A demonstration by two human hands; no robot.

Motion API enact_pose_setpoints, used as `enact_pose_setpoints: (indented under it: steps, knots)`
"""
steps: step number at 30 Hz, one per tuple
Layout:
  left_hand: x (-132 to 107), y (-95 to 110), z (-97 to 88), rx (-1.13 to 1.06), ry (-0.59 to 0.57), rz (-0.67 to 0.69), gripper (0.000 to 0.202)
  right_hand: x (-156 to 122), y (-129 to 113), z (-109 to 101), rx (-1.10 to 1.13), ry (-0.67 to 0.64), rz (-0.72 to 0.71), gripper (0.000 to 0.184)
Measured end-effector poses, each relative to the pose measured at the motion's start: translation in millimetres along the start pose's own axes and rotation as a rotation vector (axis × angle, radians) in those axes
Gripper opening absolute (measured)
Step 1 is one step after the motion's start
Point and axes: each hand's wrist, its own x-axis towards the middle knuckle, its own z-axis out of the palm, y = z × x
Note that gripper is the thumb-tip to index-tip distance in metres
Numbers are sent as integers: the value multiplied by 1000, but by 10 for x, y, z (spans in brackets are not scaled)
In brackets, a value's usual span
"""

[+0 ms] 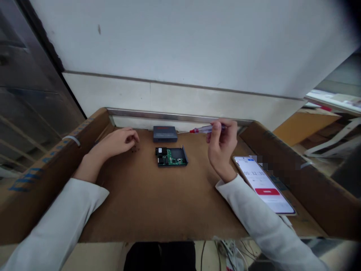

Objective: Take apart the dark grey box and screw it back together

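One curled left hand (123,140), right hand (222,146) holding screwdriver (203,129) sideways

Cardboard tray (166,207): dark box (165,134) near far edge, mid-span. Open housing (177,153) with green circuit board (172,160) just in front. Small dark bits (134,149) toward far-left corner. Phone (261,180) along right edge.

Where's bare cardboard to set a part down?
Widest: cardboard between the sleeves, near side of the circuit board. Smaller: between board and right hand. Crowded: screwdriver by dark box, small dark bits by left hand, phone by right sleeve.
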Motion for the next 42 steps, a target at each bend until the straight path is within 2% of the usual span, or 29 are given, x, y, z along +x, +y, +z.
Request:
enact_pose_setpoints:
  steps: [3, 6, 9, 12, 18, 27, 35, 42]
  knots:
    - [-18, -85, -9, -34, -34, -38, 25, -72, 27, 13, -86, -104, -69, 14]
    - [-58, -166, -33, -100, -79, -118, 27, -118, 29, 17, -161, -212, -204, 10]
    - [-94, -197, -58, -205, -159, -149, 27, -135, 32, 31, -192, -252, -318, 9]
    - [-106, -179, -76, -268, -215, -130, 29, -141, 50, 42, -207, -258, -370, 8]
    - [-93, -158, -85, -291, -274, -90, 30, -145, 99, 31, -212, -260, -348, 10]
    - [-70, -291, -4, -348, -258, -86, 31, -145, 89, 28, -216, -275, -370, 10]
    - [-62, -279, -12, -340, -252, -136, 39, -146, 88, 35, -245, -272, -393, 11]
    - [-78, -283, -8, -323, -235, -119, 36, -134, 77, 31, -257, -291, -424, 9]
